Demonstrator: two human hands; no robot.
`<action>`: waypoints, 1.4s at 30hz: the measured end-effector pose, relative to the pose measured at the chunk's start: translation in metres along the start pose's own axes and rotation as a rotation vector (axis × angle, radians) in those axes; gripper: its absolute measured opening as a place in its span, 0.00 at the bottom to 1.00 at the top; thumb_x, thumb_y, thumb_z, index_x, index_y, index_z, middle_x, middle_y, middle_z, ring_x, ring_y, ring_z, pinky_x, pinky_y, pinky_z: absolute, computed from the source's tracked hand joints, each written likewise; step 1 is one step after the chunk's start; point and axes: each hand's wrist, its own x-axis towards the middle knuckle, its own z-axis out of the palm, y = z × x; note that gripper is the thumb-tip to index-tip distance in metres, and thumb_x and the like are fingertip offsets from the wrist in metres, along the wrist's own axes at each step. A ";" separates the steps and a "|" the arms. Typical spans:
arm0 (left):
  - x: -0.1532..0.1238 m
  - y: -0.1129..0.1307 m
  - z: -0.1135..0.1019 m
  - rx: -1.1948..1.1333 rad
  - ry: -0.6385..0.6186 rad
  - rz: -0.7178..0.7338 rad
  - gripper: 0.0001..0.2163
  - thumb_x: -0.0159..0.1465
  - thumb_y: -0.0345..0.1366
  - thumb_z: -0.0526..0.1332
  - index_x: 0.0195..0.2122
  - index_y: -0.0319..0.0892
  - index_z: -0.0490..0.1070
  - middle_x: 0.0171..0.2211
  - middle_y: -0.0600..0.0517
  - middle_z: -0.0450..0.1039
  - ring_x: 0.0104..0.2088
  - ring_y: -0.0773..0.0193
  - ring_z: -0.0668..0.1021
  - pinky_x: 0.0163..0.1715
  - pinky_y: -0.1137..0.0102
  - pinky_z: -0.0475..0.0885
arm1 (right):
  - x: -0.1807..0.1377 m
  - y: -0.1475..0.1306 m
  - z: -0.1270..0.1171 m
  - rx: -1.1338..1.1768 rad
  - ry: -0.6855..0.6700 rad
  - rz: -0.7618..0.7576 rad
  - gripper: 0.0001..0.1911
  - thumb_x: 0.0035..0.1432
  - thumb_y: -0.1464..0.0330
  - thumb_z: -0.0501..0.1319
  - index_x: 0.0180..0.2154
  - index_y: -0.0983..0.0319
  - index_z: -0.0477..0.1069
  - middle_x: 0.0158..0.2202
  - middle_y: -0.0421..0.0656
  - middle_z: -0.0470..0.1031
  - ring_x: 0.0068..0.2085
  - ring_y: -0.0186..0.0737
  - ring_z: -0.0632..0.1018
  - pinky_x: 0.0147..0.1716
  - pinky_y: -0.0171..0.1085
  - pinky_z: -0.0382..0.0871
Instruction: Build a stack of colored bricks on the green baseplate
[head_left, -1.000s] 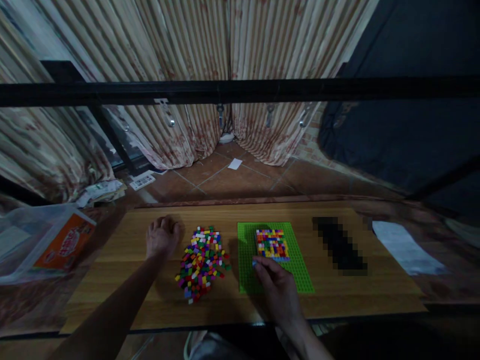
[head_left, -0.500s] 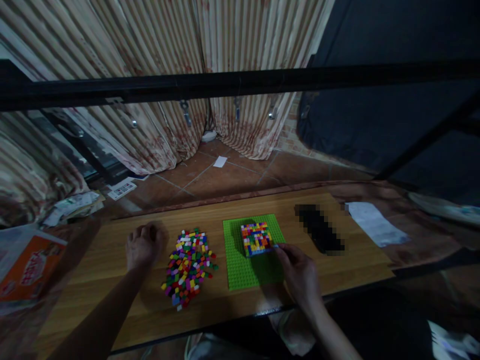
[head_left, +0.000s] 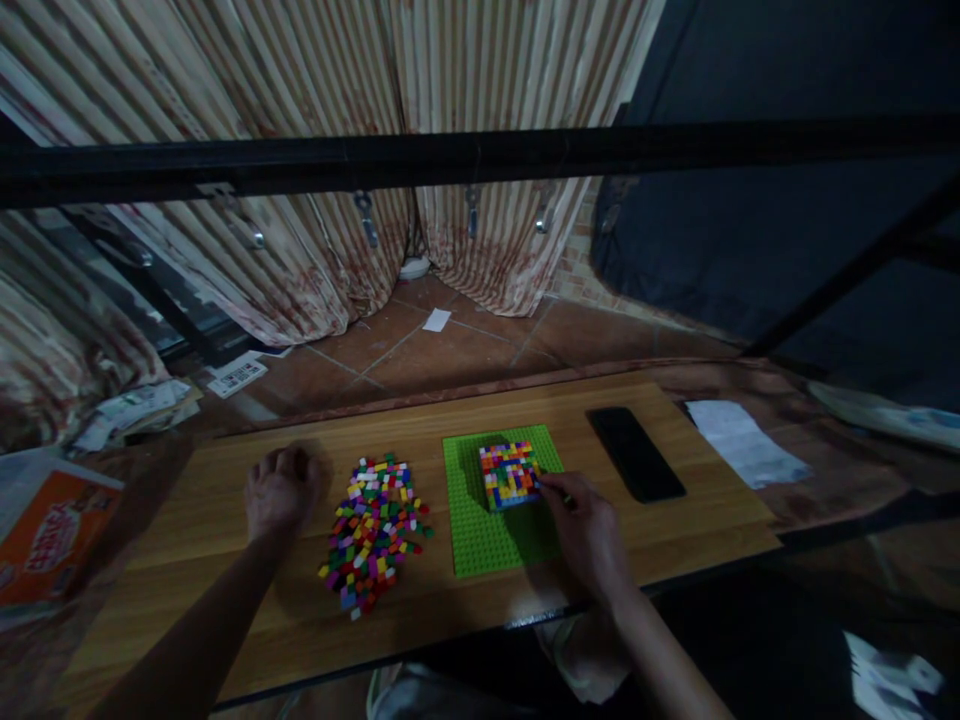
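Note:
On the wooden table (head_left: 675,530) lies a green baseplate (head_left: 480,525) with a square block of small coloured bricks (head_left: 508,474) built on its far part. My right hand (head_left: 585,530) rests on the plate's right edge, its fingertips pinched together against the right side of that block; what they hold is hidden. A loose pile of small coloured bricks (head_left: 371,530) lies left of the plate. My left hand (head_left: 279,492) sits on the table left of the pile, its fingers curled under into a loose fist.
A black phone (head_left: 635,453) lies right of the baseplate, and a white sheet of paper (head_left: 744,443) beyond it at the table's right end. An orange box (head_left: 45,540) sits off the left end. A black bar (head_left: 480,155) crosses overhead; curtains and tiled floor lie beyond.
My right hand has moved from the plate's near left part to the right side of the brick block. The view has swung rightward. My left hand has stayed put.

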 end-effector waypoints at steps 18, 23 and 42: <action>0.001 -0.002 0.003 0.014 0.021 0.004 0.21 0.64 0.45 0.51 0.51 0.36 0.69 0.52 0.38 0.69 0.53 0.45 0.69 0.55 0.54 0.64 | 0.024 0.004 0.003 0.412 -0.022 0.343 0.21 0.37 0.55 0.72 0.31 0.63 0.77 0.30 0.46 0.81 0.33 0.44 0.80 0.34 0.40 0.73; 0.002 -0.006 0.007 0.024 0.035 0.038 0.21 0.65 0.45 0.50 0.50 0.36 0.69 0.50 0.37 0.70 0.52 0.46 0.70 0.53 0.54 0.64 | 0.031 0.006 0.001 0.410 -0.082 0.364 0.18 0.36 0.57 0.72 0.29 0.62 0.77 0.27 0.43 0.80 0.30 0.41 0.78 0.31 0.38 0.71; -0.010 0.010 -0.023 -0.280 0.034 0.036 0.16 0.65 0.40 0.50 0.48 0.41 0.71 0.48 0.44 0.72 0.50 0.53 0.74 0.50 0.60 0.70 | 0.069 0.051 -0.024 -0.302 -0.066 -0.245 0.14 0.59 0.65 0.53 0.34 0.60 0.76 0.36 0.47 0.78 0.39 0.43 0.77 0.42 0.39 0.69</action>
